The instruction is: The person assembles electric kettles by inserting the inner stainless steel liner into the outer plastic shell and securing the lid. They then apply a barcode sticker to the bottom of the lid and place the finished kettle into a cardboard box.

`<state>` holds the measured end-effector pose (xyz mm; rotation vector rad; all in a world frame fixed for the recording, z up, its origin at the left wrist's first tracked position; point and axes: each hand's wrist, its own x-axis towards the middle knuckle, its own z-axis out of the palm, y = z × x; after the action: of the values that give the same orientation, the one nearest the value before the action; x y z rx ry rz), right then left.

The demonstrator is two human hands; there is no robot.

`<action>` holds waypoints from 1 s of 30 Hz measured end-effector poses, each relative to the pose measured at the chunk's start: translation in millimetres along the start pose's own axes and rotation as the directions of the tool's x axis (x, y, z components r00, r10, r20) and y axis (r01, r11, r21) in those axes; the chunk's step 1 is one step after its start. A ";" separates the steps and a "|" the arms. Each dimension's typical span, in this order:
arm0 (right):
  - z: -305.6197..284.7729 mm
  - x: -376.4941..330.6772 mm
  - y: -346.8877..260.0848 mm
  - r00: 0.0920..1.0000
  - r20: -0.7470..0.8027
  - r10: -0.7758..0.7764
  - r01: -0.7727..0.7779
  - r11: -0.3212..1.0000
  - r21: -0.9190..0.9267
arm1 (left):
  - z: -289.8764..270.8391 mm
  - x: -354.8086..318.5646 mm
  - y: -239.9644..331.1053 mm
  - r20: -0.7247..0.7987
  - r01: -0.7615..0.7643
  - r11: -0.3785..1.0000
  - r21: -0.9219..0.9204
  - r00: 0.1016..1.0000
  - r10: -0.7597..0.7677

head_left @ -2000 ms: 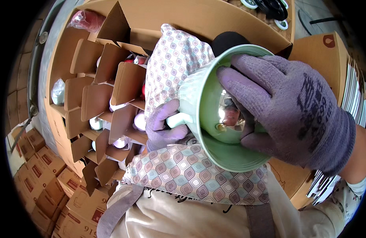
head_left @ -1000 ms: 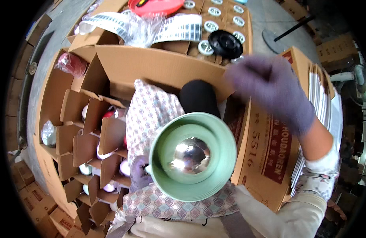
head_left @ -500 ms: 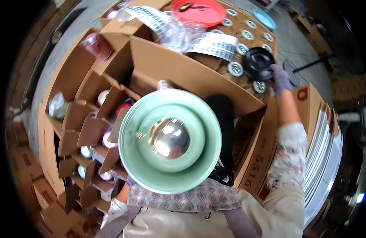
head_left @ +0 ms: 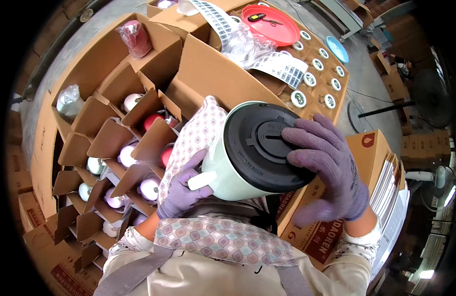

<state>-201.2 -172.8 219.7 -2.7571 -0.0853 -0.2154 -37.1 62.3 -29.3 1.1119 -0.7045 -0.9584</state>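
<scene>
A mint-green vacuum flask body lies tilted in front of me, with a black round base cap over the end that faces up and right. My left hand, in a purple glove, grips its left side by a white tab-like part. My right hand, gloved alike, lays its spread fingers on the cap's right part; its thumb is blurred by motion. The flask's far end is hidden. Beneath it are a patterned apron and dark cloth.
On the left, an open divided carton holds several flasks in its cells. A brown board with white-ringed parts stands at the back right, near a red tray with tools. Stacked white sheets stand at the right.
The black cap has come from the back right onto the flask's end, and my right hand now lies on it. The flask has turned, hiding the silvery liner; my left hand has come into view.
</scene>
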 end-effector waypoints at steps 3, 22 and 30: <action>-6.1 -6.6 0.4 0.984 0.062 0.169 -0.177 0.971 0.162 | 3.0 -1.2 -3.1 0.035 -0.049 0.998 0.047 0.998 0.047; 18.7 -33.9 -7.3 0.880 0.279 0.385 -0.414 0.909 0.050 | 20.8 -0.8 -2.9 0.169 0.025 0.985 0.172 0.984 -0.055; 26.4 -31.4 0.6 0.911 0.195 0.363 -0.395 0.904 0.165 | 15.2 2.6 -2.0 0.195 -0.046 0.977 0.206 0.981 0.005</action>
<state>-228.5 -164.6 190.2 -2.5185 0.3697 0.1150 -49.6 53.4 -26.4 1.2003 -0.9949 -0.9952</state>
